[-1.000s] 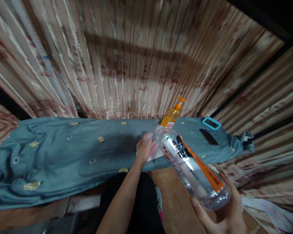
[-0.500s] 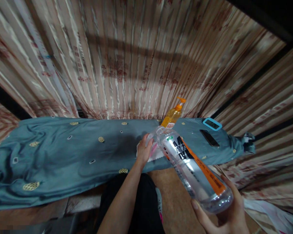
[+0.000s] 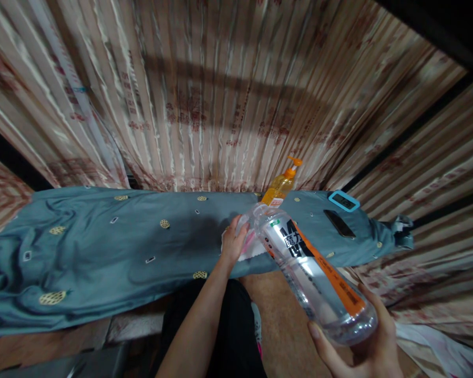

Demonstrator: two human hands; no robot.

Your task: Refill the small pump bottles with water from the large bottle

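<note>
Holding clear bottle point(image 3: 313, 275) aslant over edge of cloth point(image 3: 134, 241), base in curled right hand point(image 3: 372, 344), neck near small clear vessel point(image 3: 242, 221) (cup? blurred) pinched in left hand point(image 3: 232, 244). Could slip from base-only grip, or knock pump bottle point(image 3: 279, 189) if swung.

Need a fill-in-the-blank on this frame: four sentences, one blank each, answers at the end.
The right hand grips the large clear plastic bottle at its ____ end.
The diagonal band on that bottle's label is ____.
The digital clock has a ____ frame.
In the picture, the dark smartphone lies to the ____ of the pump bottle.

Missing words: base; orange; blue; right.
</note>
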